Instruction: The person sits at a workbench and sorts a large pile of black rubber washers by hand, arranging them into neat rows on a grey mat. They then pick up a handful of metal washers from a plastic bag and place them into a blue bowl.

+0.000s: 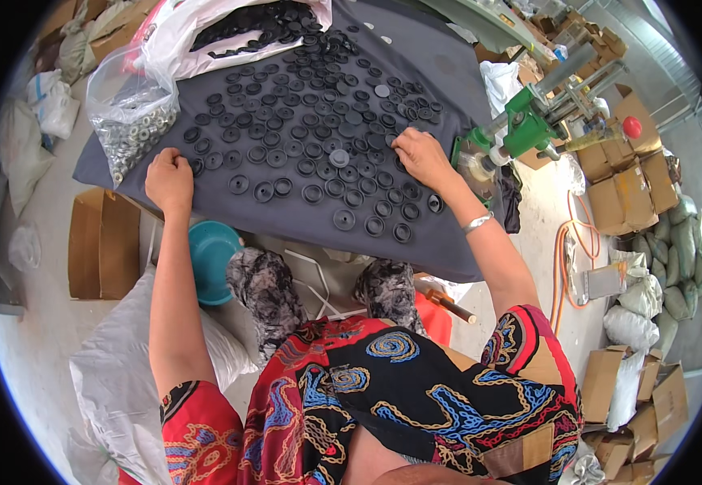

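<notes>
Many black round rubber-like caps [312,193] with raised rims are spread over a dark grey cloth [230,212]. My left hand [170,183] rests at the cloth's left side, fingers curled together beside the leftmost caps; what they hold, if anything, is hidden. At the right of the spread, my right hand [425,158] has its fingers bent and fingertips pressed together among the caps. Whatever is between those fingertips cannot be made out. A lighter grey disc [339,158] lies on the caps in the middle.
A clear bag of small metal rings [134,133] lies left of the caps. Behind them, a white sack [185,61] spills more caps. A green hand press [521,121] stands at the right edge. Below the table are a teal basin [210,263] and an open cardboard box [102,246].
</notes>
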`<state>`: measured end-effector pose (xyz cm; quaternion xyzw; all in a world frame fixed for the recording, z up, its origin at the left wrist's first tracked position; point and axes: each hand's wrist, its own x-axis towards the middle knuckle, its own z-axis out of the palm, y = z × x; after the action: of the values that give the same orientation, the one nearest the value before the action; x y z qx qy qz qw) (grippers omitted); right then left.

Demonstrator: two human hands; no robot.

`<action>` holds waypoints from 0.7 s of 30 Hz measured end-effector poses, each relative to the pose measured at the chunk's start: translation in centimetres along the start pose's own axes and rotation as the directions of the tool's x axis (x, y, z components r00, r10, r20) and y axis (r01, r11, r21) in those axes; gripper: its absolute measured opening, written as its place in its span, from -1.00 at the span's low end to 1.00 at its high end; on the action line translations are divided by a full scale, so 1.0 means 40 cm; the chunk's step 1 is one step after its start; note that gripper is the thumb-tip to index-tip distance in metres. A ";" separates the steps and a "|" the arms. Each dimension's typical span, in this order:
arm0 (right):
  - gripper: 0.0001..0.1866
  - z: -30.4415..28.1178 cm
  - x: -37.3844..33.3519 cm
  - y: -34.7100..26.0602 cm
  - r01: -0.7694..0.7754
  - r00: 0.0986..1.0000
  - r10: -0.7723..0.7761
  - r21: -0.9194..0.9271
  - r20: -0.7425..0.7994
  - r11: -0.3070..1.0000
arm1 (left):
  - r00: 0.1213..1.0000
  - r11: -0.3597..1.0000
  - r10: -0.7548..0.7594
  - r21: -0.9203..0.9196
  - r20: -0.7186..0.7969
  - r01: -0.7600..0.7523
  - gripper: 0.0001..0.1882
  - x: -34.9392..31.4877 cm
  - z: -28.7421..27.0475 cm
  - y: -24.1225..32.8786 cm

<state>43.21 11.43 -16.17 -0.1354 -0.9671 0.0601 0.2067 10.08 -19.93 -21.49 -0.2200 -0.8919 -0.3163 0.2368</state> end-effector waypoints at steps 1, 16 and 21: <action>-0.89 -0.004 -0.004 -0.007 0.014 1.000 -0.014 -0.029 0.000 0.999 | 1.000 1.000 0.000 -0.003 0.000 0.000 -0.86 -0.001 0.001 -0.002; -0.79 0.031 0.081 0.086 -0.027 0.992 0.081 -0.449 0.100 0.893 | 1.000 1.000 0.007 -0.018 -0.015 -0.007 -0.88 0.003 0.000 -0.002; -0.82 0.016 0.082 0.099 -0.278 0.960 0.275 -0.059 -0.055 0.959 | 1.000 1.000 -0.010 0.000 -0.011 0.010 -0.87 0.002 -0.001 0.000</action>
<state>40.99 16.14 -16.18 -0.2774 -0.9351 0.0531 0.2138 10.02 -19.93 -21.41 -0.2137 -0.8916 -0.3189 0.2402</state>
